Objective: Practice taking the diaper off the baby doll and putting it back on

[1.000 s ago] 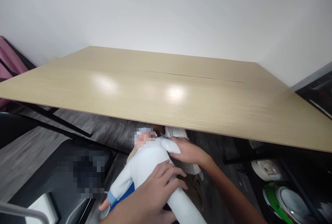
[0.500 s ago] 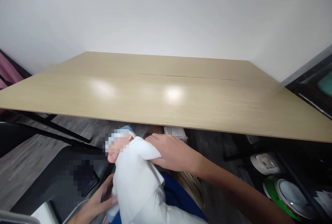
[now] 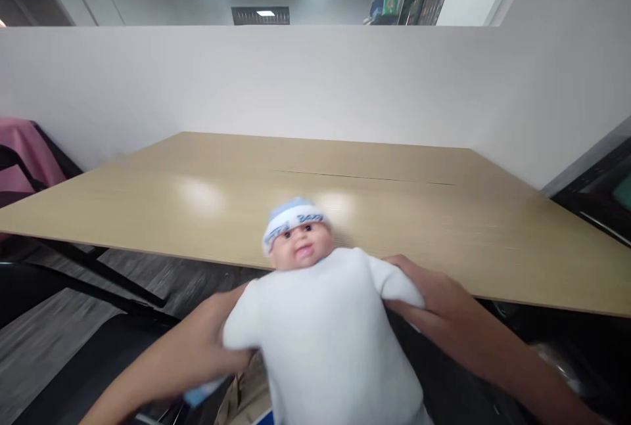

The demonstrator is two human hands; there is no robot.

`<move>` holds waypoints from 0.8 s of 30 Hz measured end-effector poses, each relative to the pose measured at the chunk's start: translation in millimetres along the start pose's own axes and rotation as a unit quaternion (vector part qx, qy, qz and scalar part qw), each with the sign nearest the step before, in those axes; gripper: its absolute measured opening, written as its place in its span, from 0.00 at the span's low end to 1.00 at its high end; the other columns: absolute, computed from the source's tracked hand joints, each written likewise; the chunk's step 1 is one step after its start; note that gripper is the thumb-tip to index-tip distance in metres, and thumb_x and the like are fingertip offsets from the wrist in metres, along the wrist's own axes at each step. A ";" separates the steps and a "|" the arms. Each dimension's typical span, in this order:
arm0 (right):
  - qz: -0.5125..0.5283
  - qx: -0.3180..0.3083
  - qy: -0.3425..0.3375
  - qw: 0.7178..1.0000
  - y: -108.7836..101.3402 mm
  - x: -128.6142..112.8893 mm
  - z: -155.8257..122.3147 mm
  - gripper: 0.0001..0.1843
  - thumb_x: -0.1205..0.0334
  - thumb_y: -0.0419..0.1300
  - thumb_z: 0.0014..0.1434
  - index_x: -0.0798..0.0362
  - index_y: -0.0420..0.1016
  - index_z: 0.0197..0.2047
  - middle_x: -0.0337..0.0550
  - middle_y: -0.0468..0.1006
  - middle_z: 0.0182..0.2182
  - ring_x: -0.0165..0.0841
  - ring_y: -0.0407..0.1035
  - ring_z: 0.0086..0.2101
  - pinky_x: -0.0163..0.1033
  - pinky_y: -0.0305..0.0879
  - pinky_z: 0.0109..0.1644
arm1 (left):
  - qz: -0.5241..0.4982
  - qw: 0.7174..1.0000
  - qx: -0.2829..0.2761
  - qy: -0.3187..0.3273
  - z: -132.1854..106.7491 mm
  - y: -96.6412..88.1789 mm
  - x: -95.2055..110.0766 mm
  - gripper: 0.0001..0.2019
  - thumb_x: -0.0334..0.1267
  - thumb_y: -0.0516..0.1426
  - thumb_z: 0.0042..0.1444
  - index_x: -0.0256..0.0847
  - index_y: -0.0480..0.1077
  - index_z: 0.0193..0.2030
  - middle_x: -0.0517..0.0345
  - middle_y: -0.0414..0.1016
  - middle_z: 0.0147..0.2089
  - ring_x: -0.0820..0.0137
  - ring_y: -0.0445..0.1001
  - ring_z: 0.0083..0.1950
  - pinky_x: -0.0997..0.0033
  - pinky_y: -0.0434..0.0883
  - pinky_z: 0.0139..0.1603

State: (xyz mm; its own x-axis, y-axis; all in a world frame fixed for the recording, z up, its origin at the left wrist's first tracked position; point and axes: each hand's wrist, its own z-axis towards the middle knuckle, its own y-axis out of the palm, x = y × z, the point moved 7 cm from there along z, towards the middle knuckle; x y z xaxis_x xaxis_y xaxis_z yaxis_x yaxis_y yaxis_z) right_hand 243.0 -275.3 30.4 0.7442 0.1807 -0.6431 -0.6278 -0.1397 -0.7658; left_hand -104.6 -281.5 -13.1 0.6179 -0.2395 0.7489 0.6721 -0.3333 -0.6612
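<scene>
Both hands meet a soft baby doll point(image 3: 325, 333) at chest height, one on each side of its body. The right hand point(image 3: 428, 297) clasps the doll just under its sleeve, with the fingers wrapped round the white cloth. The left hand point(image 3: 229, 330) presses in at the opposite sleeve. It is blurred and mostly hidden behind the doll, so it is unclear whether its fingers are closed.

The doll sits between the two hands, low in the middle of the view and in front of the person's chest. Its long axis runs nearly upright. The head, in a blue and white cap point(image 3: 293, 215), points up and away from the person, and the body runs down out of the bottom of the picture. Its front is turned toward the camera. Both hands are about level with each other, so neither is nearer to the doll.

In the picture, the doll's head overlaps the near edge of a pale wooden table point(image 3: 444, 215) that stretches away behind it. A white partition wall point(image 3: 296, 83) stands behind the table, and a pink cloth point(image 3: 24, 149) shows at the far left.
</scene>
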 end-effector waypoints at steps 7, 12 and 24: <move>-0.066 0.070 0.063 0.993 -21.2 83.2 38.5 0.20 0.35 0.61 0.69 0.40 0.84 0.47 0.45 0.90 0.43 0.50 0.84 0.41 0.46 0.75 0.41 | 0.065 0.996 -0.058 0.000 143.3 -21.4 -7.4 0.23 0.51 0.66 0.55 0.44 0.80 0.56 0.53 0.88 0.51 0.53 0.84 0.49 0.62 0.75 0.45; -0.130 0.131 0.106 0.977 -19.4 120.1 40.9 0.22 0.31 0.59 0.67 0.37 0.83 0.47 0.44 0.90 0.42 0.52 0.84 0.39 0.47 0.72 0.36 | 0.141 0.990 0.004 -0.014 168.9 -41.1 -27.6 0.30 0.68 0.66 0.57 0.46 0.78 0.55 0.54 0.87 0.47 0.53 0.83 0.45 0.64 0.71 0.42; -0.137 0.144 0.084 0.976 -34.2 149.4 151.2 0.26 0.29 0.56 0.70 0.44 0.77 0.42 0.46 0.87 0.39 0.47 0.80 0.39 0.44 0.67 0.39 | 0.143 0.986 0.079 0.027 277.1 -58.6 -81.3 0.35 0.74 0.59 0.64 0.45 0.75 0.60 0.48 0.85 0.57 0.51 0.81 0.55 0.60 0.73 0.53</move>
State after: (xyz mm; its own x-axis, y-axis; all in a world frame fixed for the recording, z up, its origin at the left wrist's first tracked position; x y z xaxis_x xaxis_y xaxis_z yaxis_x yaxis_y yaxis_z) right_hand 341.2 -96.3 -38.1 0.9050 0.0082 -0.4253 -0.4200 0.1756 -0.8904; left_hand -81.2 10.1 -47.6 0.7710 -0.3534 0.5297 0.5319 -0.1001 -0.8409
